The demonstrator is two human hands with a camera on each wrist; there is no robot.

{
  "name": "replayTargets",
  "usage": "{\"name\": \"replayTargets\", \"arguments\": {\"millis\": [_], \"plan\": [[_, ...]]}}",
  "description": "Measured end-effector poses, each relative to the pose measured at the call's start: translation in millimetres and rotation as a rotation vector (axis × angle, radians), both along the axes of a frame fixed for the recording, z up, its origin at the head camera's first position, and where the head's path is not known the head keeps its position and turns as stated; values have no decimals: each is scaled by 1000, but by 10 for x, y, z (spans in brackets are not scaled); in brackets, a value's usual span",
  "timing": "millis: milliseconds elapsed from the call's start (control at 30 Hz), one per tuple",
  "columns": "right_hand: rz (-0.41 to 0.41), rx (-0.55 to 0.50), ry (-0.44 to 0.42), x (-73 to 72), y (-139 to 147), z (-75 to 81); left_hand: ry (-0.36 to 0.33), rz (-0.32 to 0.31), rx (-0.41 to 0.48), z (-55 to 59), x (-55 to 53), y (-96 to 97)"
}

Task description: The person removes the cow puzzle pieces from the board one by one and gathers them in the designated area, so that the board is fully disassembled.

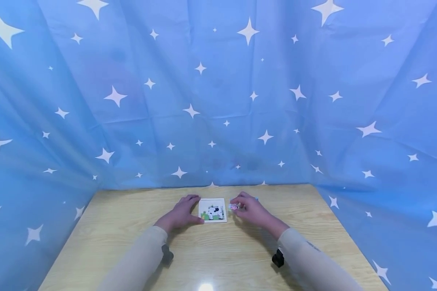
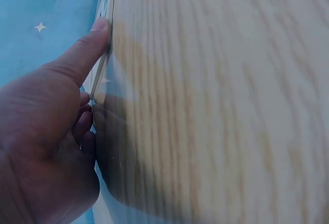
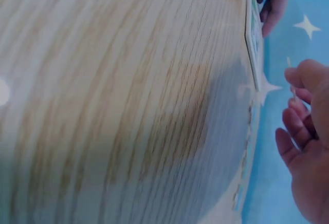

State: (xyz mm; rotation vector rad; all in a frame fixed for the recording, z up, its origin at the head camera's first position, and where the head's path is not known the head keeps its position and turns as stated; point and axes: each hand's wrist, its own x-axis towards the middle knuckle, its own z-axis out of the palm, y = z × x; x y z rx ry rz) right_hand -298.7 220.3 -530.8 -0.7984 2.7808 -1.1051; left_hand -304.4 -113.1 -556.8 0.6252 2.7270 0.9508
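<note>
A square puzzle board [image 1: 211, 201] with a pale rim lies on the table; set in its lower part are pieces showing a black-and-white cow's body and green ground. My left hand [image 1: 182, 212] holds its left side, thumb [image 2: 99, 26] at the near corner and fingers by the far corner. Just right of the board, my right hand [image 1: 252, 209] pinches a small puzzle piece [image 1: 233, 206] with a pink-and-white picture between thumb and fingers. From the right wrist view, this piece [image 3: 288, 62] shows as a thin edge above the tabletop.
The wooden table [image 1: 204, 250] ends at a blue curtain [image 1: 211, 101] with white stars. Beyond my right hand a bit of blue [image 1: 256, 198] peeks out, mostly hidden. Flat pieces [image 3: 241, 178] lie along the tabletop near that hand in the right wrist view.
</note>
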Motion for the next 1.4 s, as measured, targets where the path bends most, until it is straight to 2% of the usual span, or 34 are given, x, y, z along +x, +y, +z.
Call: {"name": "replayTargets", "arguments": {"millis": [267, 833, 1133, 1400], "plan": [[-19, -8, -7, -14, 79, -14, 13, -9, 4, -35, -29, 19], [-45, 29, -35, 2, 139, -103, 8, -11, 4, -60, 7, 22], [-15, 33, -54, -49, 171, -200, 18, -15, 4, -84, -41, 11], [-26, 64, -77, -117, 162, -264, 4, -6, -8, -87, -68, -3]]}}
